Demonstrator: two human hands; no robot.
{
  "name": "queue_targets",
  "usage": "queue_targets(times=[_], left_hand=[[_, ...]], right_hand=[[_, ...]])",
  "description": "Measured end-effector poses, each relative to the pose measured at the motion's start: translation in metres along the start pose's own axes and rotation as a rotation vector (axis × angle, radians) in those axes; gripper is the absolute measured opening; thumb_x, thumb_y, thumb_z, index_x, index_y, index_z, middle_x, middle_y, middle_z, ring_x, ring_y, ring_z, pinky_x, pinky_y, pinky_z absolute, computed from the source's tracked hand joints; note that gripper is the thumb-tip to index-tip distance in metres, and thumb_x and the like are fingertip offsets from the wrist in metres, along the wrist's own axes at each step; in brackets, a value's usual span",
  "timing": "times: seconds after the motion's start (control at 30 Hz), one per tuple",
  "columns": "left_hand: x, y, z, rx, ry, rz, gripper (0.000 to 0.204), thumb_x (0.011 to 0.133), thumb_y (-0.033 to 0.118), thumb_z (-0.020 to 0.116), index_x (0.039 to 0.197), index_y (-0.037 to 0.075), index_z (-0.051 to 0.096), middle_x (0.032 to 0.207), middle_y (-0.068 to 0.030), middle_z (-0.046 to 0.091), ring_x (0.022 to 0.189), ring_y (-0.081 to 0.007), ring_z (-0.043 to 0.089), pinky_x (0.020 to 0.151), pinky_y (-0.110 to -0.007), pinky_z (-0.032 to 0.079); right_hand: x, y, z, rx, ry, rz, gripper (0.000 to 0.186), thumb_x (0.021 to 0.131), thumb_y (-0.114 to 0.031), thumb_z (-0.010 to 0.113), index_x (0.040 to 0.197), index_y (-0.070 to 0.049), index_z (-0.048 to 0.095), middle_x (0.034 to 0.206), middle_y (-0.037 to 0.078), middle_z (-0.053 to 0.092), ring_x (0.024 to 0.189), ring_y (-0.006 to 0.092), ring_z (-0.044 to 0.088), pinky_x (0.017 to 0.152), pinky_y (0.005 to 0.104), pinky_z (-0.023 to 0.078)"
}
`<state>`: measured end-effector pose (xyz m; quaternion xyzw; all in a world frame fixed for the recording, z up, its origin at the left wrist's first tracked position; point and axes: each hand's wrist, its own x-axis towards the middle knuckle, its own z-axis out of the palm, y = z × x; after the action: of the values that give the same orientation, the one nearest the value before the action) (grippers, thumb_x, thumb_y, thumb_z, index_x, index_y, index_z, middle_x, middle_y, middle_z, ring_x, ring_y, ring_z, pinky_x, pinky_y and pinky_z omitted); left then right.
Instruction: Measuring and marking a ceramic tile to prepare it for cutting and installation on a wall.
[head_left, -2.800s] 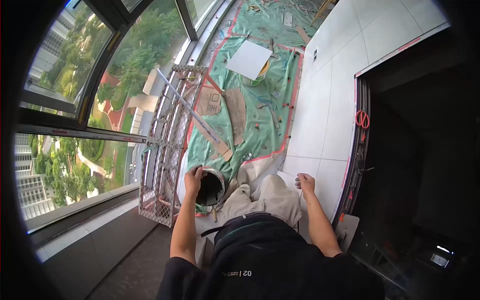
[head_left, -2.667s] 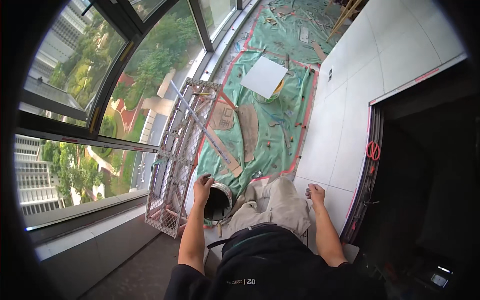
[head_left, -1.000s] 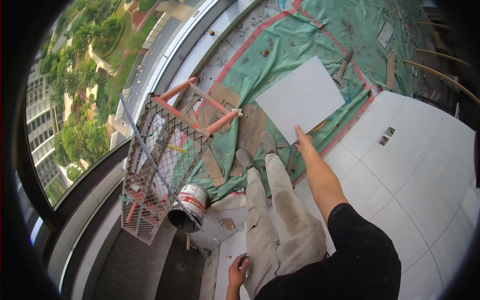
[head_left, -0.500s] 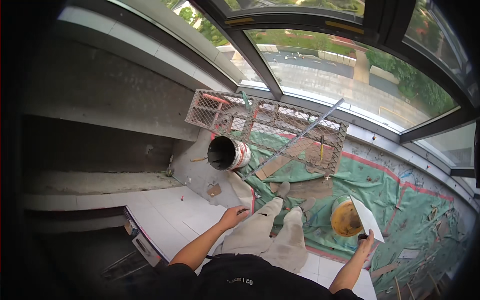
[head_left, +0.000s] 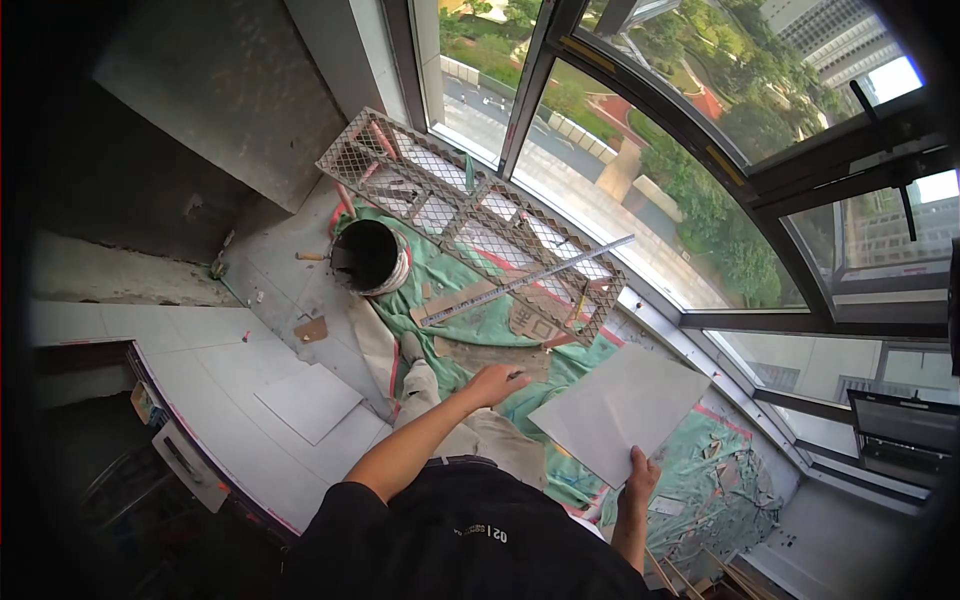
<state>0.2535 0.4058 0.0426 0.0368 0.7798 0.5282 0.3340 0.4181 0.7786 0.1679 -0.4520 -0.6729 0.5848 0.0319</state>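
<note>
Square panel (head_left: 622,408), one, pale grey, held above the green sheet (head_left: 700,520): we judge it stiff, fairly heavy, slick-faced and brittle at the corners, best taken by opposite edges. Right hand (head_left: 642,474): gripping its near edge, thumb uppermost. Left hand (head_left: 494,385): near its left corner, apart, fingers curled; we cannot tell whether they hold anything.

A flat, pale grey tile (head_left: 620,412), square-cornered and plain-faced, is tilted above the green sheet (head_left: 440,264), held near one edge by the right hand (head_left: 640,478), thumb across its face.
</note>
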Motion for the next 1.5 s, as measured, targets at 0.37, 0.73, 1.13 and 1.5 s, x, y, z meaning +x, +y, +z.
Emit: queue_targets(times=[0.37,0.73,1.13,1.5], left_hand=[[0.021,-0.075,-0.151,-0.588,0.605,-0.072,0.062,0.109,0.057,0.066,0.133,0.000,0.074,0.086,-0.0052,0.060,0.080,-0.0158,0.058,0.080,-0.036,0.052],[-0.085,-0.064,-0.365,-0.818,0.934,0.134,0.055,0.107,0.055,0.075,0.083,0.010,0.054,0.078,0.0060,0.043,0.075,-0.0067,0.037,0.064,-0.030,0.034],[-0.191,0.072,-0.388,-0.482,1.182,0.361,0.046,0.103,0.040,0.084,0.087,0.006,0.058,0.075,0.0061,0.051,0.070,-0.0059,0.041,0.062,-0.027,0.037],[-0.217,0.145,-0.364,0.216,1.404,0.225,0.038,0.095,0.035,0.090,0.092,0.004,0.069,0.080,-0.0097,0.068,0.071,-0.0286,0.066,0.068,-0.039,0.052]], right_hand=[[-0.126,-0.129,0.251,-0.358,-0.583,-0.306,0.034,0.110,-0.028,0.071,0.093,0.002,0.075,0.078,-0.002,0.067,0.071,0.0073,0.057,0.063,0.0286,0.043],[-0.141,-0.174,0.405,-0.539,-0.892,-0.491,0.030,0.107,-0.025,0.077,0.106,0.004,0.077,0.087,0.002,0.074,0.082,0.0095,0.064,0.075,0.0305,0.052],[-0.035,-0.131,0.530,-0.598,-1.069,-0.479,0.033,0.105,-0.027,0.083,0.113,0.005,0.078,0.100,0.006,0.080,0.091,0.0102,0.069,0.081,0.0296,0.055],[-0.025,-0.165,0.578,-0.073,-1.324,-0.366,0.061,0.107,-0.021,0.079,0.153,0.008,0.052,0.137,0.023,0.073,0.127,0.0282,0.072,0.110,0.0392,0.057]])
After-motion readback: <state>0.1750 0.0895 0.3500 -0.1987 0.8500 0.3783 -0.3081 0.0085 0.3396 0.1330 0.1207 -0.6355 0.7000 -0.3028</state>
